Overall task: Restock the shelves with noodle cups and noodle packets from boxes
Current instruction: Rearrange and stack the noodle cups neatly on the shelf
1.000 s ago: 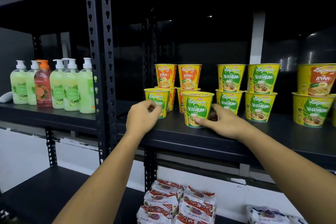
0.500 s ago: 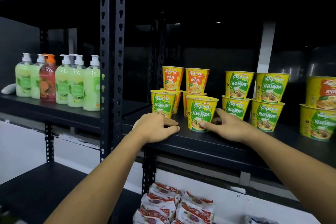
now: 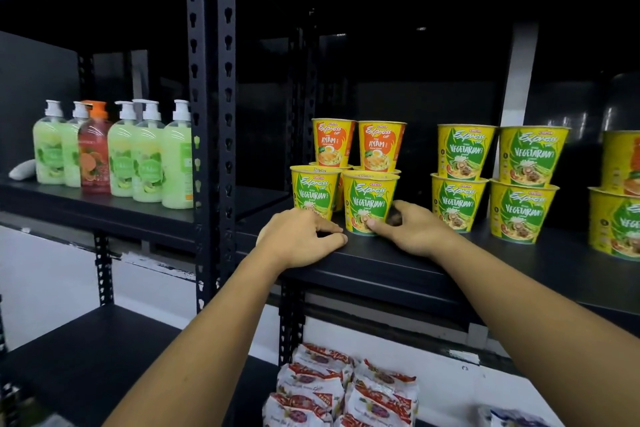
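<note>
Left hand: the left hand (image 3: pixel 301 241) rests on the front lip of the shelf (image 3: pixel 450 263) with its fingers loosely bent. It holds nothing. It overlaps the foot of the front left cup (image 3: pixel 313 191), and contact cannot be confirmed.
Right hand: the right hand (image 3: pixel 415 230) grips the front right cup (image 3: pixel 370 204) low down, with the thumb pressed on its face. The fingers pass behind the cup and are out of sight.
Task item position: both front cups stand upright near the shelf's front edge, just right of the upright post (image 3: pixel 211 114).
Hidden: only the rims of the lower cups show under the two upper ayam cups (image 3: pixel 332 144), behind the front pair. The rear of the bay is too dark to read.
Cut off: the cups at the right border (image 3: pixel 620 218) and the noodle packets (image 3: pixel 346 388) on the tier below run out of frame.
Unclear: a pale object (image 3: pixel 22 170) beside the soap bottles (image 3: pixel 121 152) cannot be identified.
Open room: bare shelf lies between the front right cup and the vegetarian stacks (image 3: pixel 464 152), and along the front edge before them. The lower left shelf (image 3: pixel 86 357) shows a bare surface.
</note>
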`<state>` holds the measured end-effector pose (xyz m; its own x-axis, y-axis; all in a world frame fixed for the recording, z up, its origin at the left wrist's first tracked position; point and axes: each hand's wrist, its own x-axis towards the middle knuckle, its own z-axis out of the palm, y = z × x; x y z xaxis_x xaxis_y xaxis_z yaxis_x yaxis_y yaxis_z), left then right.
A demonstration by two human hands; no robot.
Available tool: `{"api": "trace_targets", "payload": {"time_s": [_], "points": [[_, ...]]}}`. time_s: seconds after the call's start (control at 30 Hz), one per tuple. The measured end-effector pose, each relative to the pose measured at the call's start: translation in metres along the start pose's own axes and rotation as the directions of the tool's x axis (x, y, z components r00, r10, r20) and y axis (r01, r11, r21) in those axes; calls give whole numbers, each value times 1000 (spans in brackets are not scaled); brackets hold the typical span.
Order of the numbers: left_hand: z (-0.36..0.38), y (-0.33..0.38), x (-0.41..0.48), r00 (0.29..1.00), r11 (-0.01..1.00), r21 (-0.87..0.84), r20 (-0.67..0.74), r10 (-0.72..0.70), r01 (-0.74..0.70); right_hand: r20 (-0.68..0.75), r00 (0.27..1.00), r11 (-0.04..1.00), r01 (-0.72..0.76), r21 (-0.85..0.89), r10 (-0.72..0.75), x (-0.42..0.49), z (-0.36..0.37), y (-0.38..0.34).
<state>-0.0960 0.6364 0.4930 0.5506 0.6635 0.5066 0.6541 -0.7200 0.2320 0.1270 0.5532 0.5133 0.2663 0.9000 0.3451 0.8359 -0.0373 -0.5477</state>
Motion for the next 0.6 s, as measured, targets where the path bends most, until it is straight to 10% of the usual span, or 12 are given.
{"api": "trace_targets", "payload": {"time_s": [0.6], "points": [[1, 3, -2, 1000, 1000, 12, 1, -12, 12, -28, 999, 997, 35, -65, -37, 0, 4, 1]]}}
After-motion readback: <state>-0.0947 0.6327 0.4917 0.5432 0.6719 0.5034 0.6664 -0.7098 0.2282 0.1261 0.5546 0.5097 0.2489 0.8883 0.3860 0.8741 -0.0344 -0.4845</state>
